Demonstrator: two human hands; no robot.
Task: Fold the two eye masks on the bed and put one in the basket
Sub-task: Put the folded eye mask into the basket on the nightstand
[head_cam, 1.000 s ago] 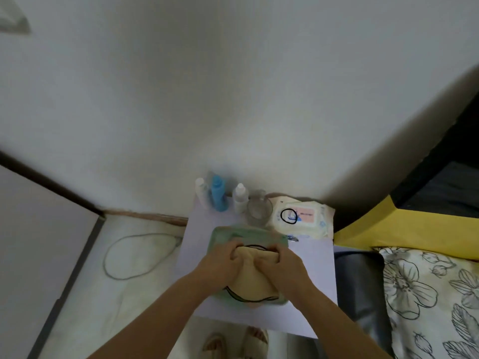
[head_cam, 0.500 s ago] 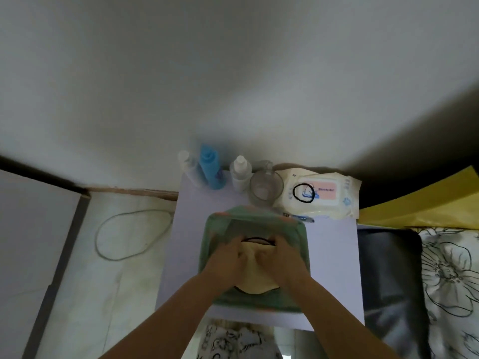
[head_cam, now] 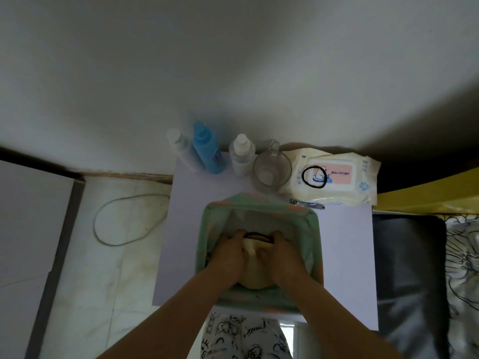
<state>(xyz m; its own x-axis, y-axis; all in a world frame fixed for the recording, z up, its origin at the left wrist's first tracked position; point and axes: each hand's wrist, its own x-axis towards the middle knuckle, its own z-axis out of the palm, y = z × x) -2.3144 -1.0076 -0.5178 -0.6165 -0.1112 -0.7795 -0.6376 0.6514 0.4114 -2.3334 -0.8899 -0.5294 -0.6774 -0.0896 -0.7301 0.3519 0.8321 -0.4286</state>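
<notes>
A green fabric basket (head_cam: 261,204) with orange patches stands on a white bedside table (head_cam: 344,244). Inside it lies a folded cream eye mask (head_cam: 255,265) with a dark elastic strap at its far edge. My left hand (head_cam: 229,255) grips the mask's left side and my right hand (head_cam: 281,257) grips its right side; both hands reach down inside the basket. The lower part of the mask is hidden by my hands. No second mask is visible.
At the table's back stand a white bottle (head_cam: 181,149), a blue bottle (head_cam: 207,149), a small clear bottle (head_cam: 242,155) and a glass cup (head_cam: 272,169). A wet-wipes pack (head_cam: 337,180) carries a black hair tie (head_cam: 314,176). The bed (head_cam: 461,255) lies right, a cable loop (head_cam: 127,220) on the floor left.
My head has tilted down and closer, so the basket looks larger. Both hands have pushed the folded mask deeper into the basket, still holding it.
</notes>
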